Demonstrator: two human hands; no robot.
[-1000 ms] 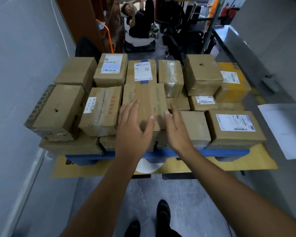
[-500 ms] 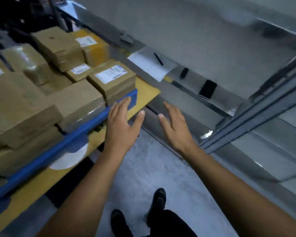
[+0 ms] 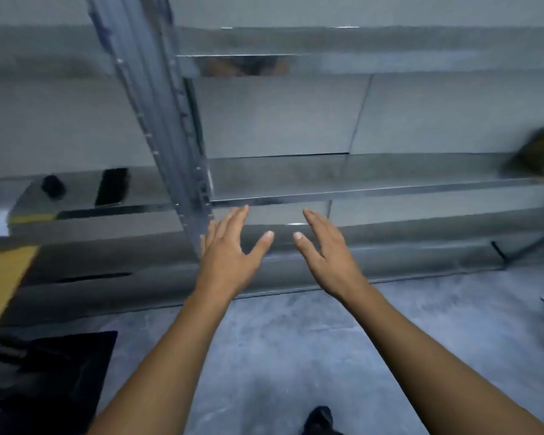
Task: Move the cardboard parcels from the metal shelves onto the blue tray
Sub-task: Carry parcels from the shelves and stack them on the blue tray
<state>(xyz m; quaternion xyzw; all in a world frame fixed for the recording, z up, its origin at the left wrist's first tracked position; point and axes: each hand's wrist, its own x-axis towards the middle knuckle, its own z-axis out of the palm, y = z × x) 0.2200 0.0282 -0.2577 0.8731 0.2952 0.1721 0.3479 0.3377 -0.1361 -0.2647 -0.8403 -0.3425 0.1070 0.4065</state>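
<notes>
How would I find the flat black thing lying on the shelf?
Start at the slanted metal post in the middle of the metal shelves. Look left of it, along the shelf at the same height. The flat black thing is a dark rectangle, longer and flatter than the small black lump to its left.

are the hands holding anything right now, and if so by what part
Nothing is held. The left hand and right hand are both open and empty, fingers spread, in front of the metal shelves. A blurred brown parcel sits far right, untouched.
</notes>
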